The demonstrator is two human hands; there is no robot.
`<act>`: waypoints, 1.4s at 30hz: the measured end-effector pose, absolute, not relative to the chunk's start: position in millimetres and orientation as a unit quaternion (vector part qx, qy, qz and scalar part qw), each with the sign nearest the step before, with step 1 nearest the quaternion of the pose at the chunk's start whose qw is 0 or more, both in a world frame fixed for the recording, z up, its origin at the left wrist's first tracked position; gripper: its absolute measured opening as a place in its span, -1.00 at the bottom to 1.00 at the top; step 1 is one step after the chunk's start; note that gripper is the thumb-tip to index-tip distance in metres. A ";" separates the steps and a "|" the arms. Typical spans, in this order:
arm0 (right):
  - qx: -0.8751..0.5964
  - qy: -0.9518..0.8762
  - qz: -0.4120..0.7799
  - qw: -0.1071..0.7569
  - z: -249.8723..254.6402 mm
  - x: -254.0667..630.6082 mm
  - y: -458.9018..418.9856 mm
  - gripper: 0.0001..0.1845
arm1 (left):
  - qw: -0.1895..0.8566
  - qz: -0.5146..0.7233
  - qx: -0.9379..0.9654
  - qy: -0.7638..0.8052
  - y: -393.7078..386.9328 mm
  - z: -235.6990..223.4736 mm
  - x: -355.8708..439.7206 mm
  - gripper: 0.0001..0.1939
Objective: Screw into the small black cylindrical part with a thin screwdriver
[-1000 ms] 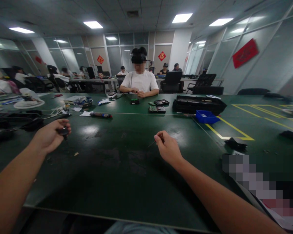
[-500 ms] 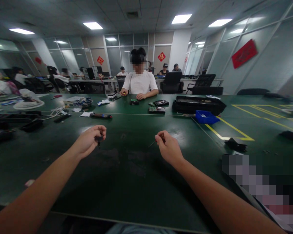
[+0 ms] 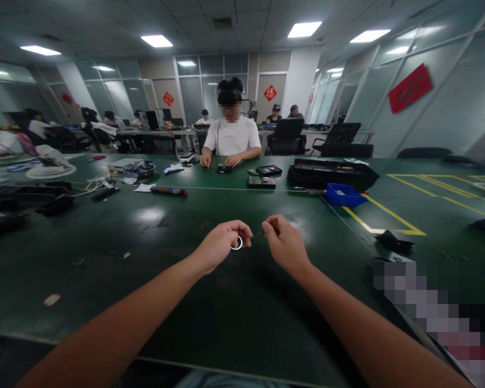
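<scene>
A ring (image 3: 240,243) with a bright rim is in the left hand (image 3: 226,245), above the middle of the tabletop (image 3: 210,345); the left grip is closed on it, fingers curled. Just to its right, a thin rod (image 3: 257,235) juts from the right hand (image 3: 286,243), whose grip pinches it between thumb and fingers. The rod points left, its tip by the left fingertips; whether it touches them or the ring, I cannot tell.

Beyond the hands, on the far part of the tabletop, a drive (image 3: 261,182) lies with its green board up, and an opened black case (image 3: 269,170) sits just behind it. Farther right is a long black tray (image 3: 333,175), with a blue bin (image 3: 345,195) at its near right side. Far left of the hands, a dark tool (image 3: 168,191) lies beside a piece of paper (image 3: 144,188). A small scrap (image 3: 52,300) lies near left, and a black block (image 3: 394,241) lies to the right, near the yellow tape (image 3: 388,227). Across the tabletop sits a co-worker (image 3: 232,134) in white, one hand at a small device (image 3: 224,169).
</scene>
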State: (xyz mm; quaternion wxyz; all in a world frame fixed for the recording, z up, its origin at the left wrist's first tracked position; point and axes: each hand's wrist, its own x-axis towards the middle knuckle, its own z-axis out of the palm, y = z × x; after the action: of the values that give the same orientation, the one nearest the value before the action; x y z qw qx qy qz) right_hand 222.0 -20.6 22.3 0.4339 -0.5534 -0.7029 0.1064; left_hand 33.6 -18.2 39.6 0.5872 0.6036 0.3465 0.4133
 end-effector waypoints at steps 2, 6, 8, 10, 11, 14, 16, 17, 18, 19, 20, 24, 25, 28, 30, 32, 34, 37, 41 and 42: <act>-0.555 -0.701 0.103 0.437 22.0 222.1 -19.9 -0.77 | 0.578 0.382 0.634 0.342 -19.4 34.0 42.0 -0.72; -0.560 -0.699 0.101 0.433 22.5 222.0 -19.4 -0.76 | 0.530 0.365 0.694 0.321 -22.2 23.2 44.2 -0.79; -0.561 -0.701 0.104 0.428 23.2 221.6 -19.9 -0.76 | 0.468 0.355 0.744 0.319 -22.0 17.6 40.0 -0.72; -0.560 -0.704 0.113 0.422 24.1 221.3 -20.5 -0.77 | 0.397 0.340 0.784 0.335 -19.3 10.6 34.4 -0.59; -0.560 -0.704 0.118 0.421 24.7 221.1 -20.9 -0.78 | 0.365 0.336 0.795 0.349 -16.9 6.7 31.6 -0.53; -0.562 -0.702 0.129 0.418 27.2 220.8 -22.0 -0.80 | 0.302 0.336 0.807 0.381 -6.8 -4.1 23.3 -0.56; -0.565 -0.702 0.128 0.414 29.2 220.8 -23.0 -0.76 | 0.276 0.336 0.813 0.387 0.2 -8.2 18.3 -0.63; -0.566 -0.702 0.127 0.413 30.1 220.9 -23.7 -0.73 | 0.267 0.335 0.817 0.387 3.2 -9.2 16.1 -0.65; -0.565 -0.701 0.126 0.416 31.0 221.1 -24.4 -0.70 | 0.260 0.337 0.819 0.385 5.6 -9.6 14.2 -0.66; -0.563 -0.698 0.128 0.424 31.7 221.3 -25.3 -0.69 | 0.255 0.342 0.819 0.383 7.4 -9.8 12.5 -0.66; -0.556 -0.695 0.134 0.436 32.3 221.4 -26.4 -0.68 | 0.252 0.346 0.820 0.380 8.6 -9.8 11.3 -0.66; -0.501 -0.665 0.193 0.520 33.4 221.2 -30.6 -0.75 | 0.256 0.358 0.812 0.383 9.3 -11.0 10.1 -0.57; -0.485 -0.657 0.211 0.538 33.2 220.7 -31.3 -0.76 | 0.257 0.357 0.810 0.387 9.0 -11.3 10.4 -0.57; -0.456 -0.655 0.245 0.550 30.8 218.8 -31.3 -0.78 | 0.254 0.355 0.810 0.393 8.5 -11.6 11.3 -0.63; -0.458 -0.666 0.238 0.539 28.1 217.8 -29.8 -0.78 | 0.248 0.361 0.811 0.388 8.6 -11.4 11.5 -0.64; -0.468 -0.671 0.219 0.532 25.5 217.5 -28.0 -0.79 | 0.245 0.370 0.811 0.381 8.9 -11.2 11.3 -0.63; -0.476 -0.670 0.204 0.532 23.4 218.0 -26.6 -0.80 | 0.245 0.372 0.812 0.378 9.3 -11.3 11.0 -0.62; -0.466 -0.676 0.208 0.531 21.5 219.2 -25.8 -0.80 | 0.249 0.365 0.812 0.382 10.0 -12.2 10.4 -0.61; -0.452 -0.683 0.226 0.527 21.8 219.2 -26.3 -0.78 | 0.256 0.367 0.803 0.394 11.4 -14.3 10.1 -0.57; -0.456 -0.681 0.221 0.528 22.6 218.9 -26.7 -0.77 | 0.256 0.369 0.800 0.398 11.6 -14.7 10.1 -0.57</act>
State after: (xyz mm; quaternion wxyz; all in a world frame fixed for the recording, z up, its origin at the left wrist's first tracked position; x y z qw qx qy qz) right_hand 218.9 -26.7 22.6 0.5283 -0.4560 -0.6813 0.2207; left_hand 10.1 11.6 -14.7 0.2560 0.8000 0.3975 0.3694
